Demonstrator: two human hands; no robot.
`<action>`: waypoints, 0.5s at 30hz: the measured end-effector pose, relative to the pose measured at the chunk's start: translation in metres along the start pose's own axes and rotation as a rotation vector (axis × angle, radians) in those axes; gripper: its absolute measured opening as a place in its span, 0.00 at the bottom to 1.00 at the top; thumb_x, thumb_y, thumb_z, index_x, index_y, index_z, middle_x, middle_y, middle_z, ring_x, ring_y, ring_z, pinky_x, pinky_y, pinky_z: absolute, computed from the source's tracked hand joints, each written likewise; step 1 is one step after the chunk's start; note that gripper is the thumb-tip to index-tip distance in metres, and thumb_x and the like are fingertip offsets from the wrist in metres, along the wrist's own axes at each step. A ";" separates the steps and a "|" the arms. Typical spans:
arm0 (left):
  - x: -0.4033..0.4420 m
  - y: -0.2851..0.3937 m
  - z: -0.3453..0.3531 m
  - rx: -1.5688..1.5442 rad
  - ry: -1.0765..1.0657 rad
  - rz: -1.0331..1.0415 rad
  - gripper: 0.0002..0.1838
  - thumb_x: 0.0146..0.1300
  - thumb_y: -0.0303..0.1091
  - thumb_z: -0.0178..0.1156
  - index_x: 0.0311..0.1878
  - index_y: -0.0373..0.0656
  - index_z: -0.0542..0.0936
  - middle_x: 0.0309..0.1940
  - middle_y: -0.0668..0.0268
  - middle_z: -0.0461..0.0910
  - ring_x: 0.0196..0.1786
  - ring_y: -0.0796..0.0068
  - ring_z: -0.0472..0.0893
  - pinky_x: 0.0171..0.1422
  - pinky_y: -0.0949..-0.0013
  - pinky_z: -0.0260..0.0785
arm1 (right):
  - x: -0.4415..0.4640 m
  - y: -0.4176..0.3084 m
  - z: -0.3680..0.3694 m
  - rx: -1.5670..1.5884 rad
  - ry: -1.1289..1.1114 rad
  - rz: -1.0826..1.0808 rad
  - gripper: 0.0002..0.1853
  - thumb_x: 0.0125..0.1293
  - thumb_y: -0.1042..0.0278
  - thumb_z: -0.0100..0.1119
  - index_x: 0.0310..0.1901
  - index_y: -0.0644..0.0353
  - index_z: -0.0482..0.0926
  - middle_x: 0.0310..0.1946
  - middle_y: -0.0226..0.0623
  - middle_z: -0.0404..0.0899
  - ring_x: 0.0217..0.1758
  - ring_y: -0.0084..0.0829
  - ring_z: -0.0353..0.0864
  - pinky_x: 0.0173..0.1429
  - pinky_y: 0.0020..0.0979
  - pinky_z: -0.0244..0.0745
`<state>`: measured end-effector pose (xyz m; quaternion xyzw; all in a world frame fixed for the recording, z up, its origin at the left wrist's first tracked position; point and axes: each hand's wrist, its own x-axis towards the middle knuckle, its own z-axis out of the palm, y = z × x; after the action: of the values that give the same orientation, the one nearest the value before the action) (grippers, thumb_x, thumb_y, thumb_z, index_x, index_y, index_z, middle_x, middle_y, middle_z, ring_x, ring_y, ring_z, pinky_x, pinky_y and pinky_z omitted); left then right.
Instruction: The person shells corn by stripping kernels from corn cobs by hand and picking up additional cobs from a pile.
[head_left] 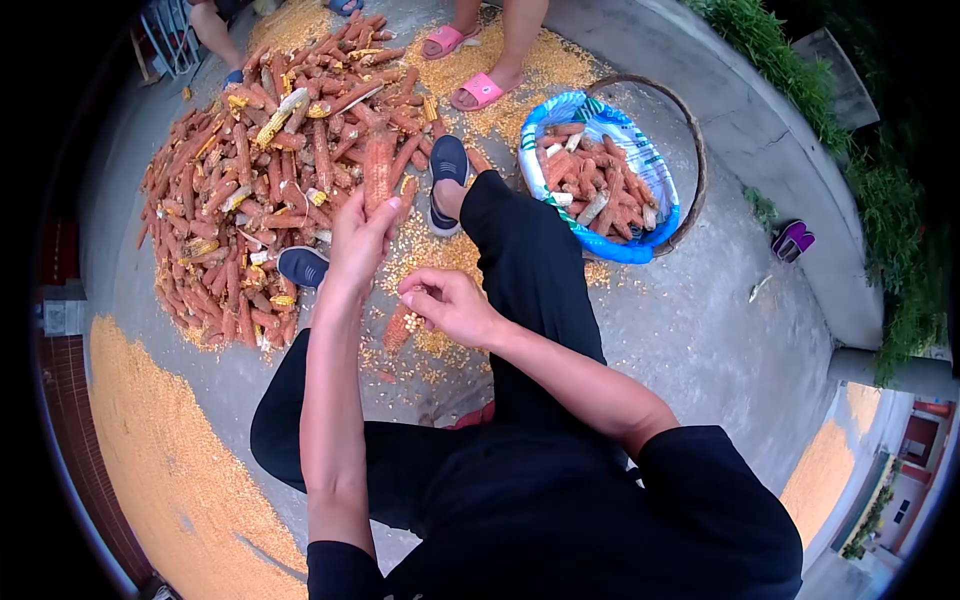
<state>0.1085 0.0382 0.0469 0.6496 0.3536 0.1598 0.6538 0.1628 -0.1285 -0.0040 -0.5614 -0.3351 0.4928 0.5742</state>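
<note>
My left hand (358, 242) is closed around a reddish corn cob (378, 165), which points up and away from me over the pile's edge. To its right, my right hand (452, 306) has its fingers curled in, with thumb and forefinger close together. Whether anything sits inside those fingers is hidden. Just below the right fingertips a bare cob (397, 330) and loose yellow kernels (440, 342) lie on the ground. A large heap of cobs (235, 200), mostly stripped and some with kernels left on, rises in front of my left hand.
A basket (650, 238) lined with a blue-and-white sack holds several cobs at right. Another person's feet in pink sandals (482, 90) stand on scattered kernels ahead. Kernels are spread (170, 450) at lower left. A purple shoe (792, 241) lies by the low concrete wall (740, 110).
</note>
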 end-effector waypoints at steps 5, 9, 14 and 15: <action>0.017 0.071 0.063 0.217 -0.148 0.316 0.30 0.69 0.39 0.64 0.69 0.35 0.69 0.33 0.67 0.79 0.30 0.83 0.75 0.31 0.78 0.66 | 0.002 0.002 0.004 -0.028 0.079 -0.042 0.11 0.69 0.67 0.59 0.45 0.66 0.82 0.29 0.35 0.83 0.24 0.21 0.78 0.30 0.29 0.74; -0.008 0.058 0.066 0.328 0.011 0.493 0.24 0.70 0.36 0.62 0.65 0.34 0.73 0.36 0.67 0.80 0.37 0.82 0.77 0.40 0.77 0.68 | 0.001 -0.002 0.001 0.045 0.086 0.035 0.12 0.70 0.66 0.59 0.47 0.66 0.82 0.31 0.36 0.84 0.24 0.21 0.79 0.30 0.28 0.75; -0.054 -0.017 0.007 0.050 0.186 0.297 0.15 0.72 0.31 0.59 0.58 0.35 0.77 0.36 0.68 0.80 0.38 0.83 0.76 0.41 0.76 0.69 | 0.002 -0.011 -0.002 0.140 0.168 0.078 0.13 0.74 0.63 0.56 0.47 0.65 0.82 0.27 0.29 0.78 0.23 0.17 0.75 0.26 0.23 0.70; -0.069 -0.032 -0.006 0.032 0.226 0.214 0.14 0.71 0.29 0.59 0.57 0.34 0.77 0.36 0.69 0.79 0.38 0.83 0.76 0.42 0.76 0.70 | 0.002 -0.012 -0.001 0.171 0.167 0.112 0.13 0.75 0.63 0.55 0.47 0.65 0.82 0.25 0.27 0.76 0.22 0.16 0.74 0.25 0.21 0.69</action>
<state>0.0484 -0.0062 0.0345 0.6718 0.3563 0.2950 0.5785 0.1668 -0.1253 0.0075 -0.5673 -0.2109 0.5025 0.6174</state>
